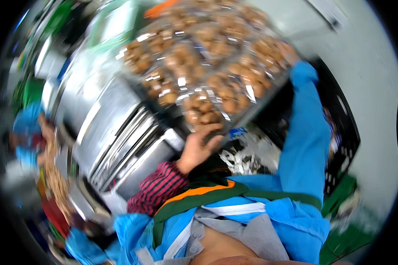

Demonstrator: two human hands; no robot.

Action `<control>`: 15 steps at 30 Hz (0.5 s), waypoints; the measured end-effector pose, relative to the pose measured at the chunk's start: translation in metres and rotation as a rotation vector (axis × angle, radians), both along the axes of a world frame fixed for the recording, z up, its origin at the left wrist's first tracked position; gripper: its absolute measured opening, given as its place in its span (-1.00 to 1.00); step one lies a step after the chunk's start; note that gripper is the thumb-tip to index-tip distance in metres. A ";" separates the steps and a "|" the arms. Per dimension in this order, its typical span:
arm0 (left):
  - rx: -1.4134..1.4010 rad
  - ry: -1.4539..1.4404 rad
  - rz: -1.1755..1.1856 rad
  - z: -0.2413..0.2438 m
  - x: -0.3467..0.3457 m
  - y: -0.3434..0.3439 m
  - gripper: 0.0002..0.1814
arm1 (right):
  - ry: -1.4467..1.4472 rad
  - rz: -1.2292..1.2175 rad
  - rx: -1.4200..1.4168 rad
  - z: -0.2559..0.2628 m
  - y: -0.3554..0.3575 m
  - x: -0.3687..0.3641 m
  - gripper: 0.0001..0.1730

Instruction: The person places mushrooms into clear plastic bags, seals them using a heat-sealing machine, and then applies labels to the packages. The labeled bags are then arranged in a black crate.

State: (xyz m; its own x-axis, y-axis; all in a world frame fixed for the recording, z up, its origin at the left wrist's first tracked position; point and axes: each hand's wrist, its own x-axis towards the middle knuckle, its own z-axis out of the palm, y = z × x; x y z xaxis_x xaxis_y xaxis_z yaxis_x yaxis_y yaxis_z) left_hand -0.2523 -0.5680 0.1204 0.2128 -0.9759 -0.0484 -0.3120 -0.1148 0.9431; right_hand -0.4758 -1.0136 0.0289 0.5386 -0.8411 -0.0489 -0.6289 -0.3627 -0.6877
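Observation:
Before me lies a tray (257, 109) bearing several clear plastic packs of round brown food items (202, 106), blurred by motion. My left hand (200, 145) is at the tray's near corner, its fingers at the edge beside the nearest pack; how firmly it grips is hard to see. My right hand (287, 53) reaches out to the tray's right corner, its fingers against a pack there, with the grip partly hidden.
Metal trays (119, 145) stand stacked at the left, beside clear plastic film (93, 79). A black crate (348, 132) with contents is at the right. White scraps (242, 159) lie below the tray. Blue-clad people (28, 132) are at the far left.

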 end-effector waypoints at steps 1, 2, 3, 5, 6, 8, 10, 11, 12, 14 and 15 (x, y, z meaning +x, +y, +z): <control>-0.013 -0.020 -0.005 -0.009 0.001 0.004 -0.66 | 0.062 0.057 -0.053 -0.005 -0.009 -0.001 -0.51; 0.052 -0.022 -0.008 -0.002 0.003 0.010 -0.65 | 0.097 0.080 -0.074 -0.016 -0.013 -0.010 -0.53; -0.007 -0.011 -0.008 -0.007 0.004 0.011 -0.65 | 0.126 0.053 -0.101 -0.029 -0.023 -0.022 -0.55; -0.050 0.070 -0.036 -0.009 0.015 0.016 -0.66 | 0.211 -0.088 -0.202 -0.057 -0.039 -0.057 -0.59; -0.053 0.114 -0.040 -0.015 0.021 0.021 -0.65 | 0.242 -0.189 -0.269 -0.065 -0.047 -0.080 -0.60; -0.020 0.171 0.055 -0.021 0.034 0.042 -0.65 | 0.218 -0.153 -0.371 -0.042 -0.035 -0.041 -0.58; 0.027 0.210 0.142 -0.008 0.044 0.064 -0.64 | 0.016 -0.179 -0.281 -0.003 -0.019 0.022 -0.59; 0.047 0.239 0.196 -0.004 0.053 0.075 -0.64 | -0.070 -0.117 -0.265 0.011 -0.011 0.046 -0.60; 0.065 0.269 0.243 -0.001 0.064 0.087 -0.63 | -0.152 -0.060 -0.250 0.023 -0.005 0.068 -0.61; 0.029 0.275 0.361 0.002 0.082 0.117 -0.63 | -0.299 0.170 -0.258 0.066 0.044 0.144 -0.66; -0.027 0.249 0.407 0.003 0.094 0.130 -0.62 | -0.250 0.185 -0.211 0.087 0.075 0.179 -0.66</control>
State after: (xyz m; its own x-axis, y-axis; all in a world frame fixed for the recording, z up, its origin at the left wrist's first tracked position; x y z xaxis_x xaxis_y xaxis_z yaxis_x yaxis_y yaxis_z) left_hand -0.1588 -0.4377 0.1237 0.5633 -0.8172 -0.1218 -0.0113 -0.1551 0.9878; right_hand -0.2971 -0.9381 0.1159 0.6554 -0.7063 0.2676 -0.3615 -0.6045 -0.7099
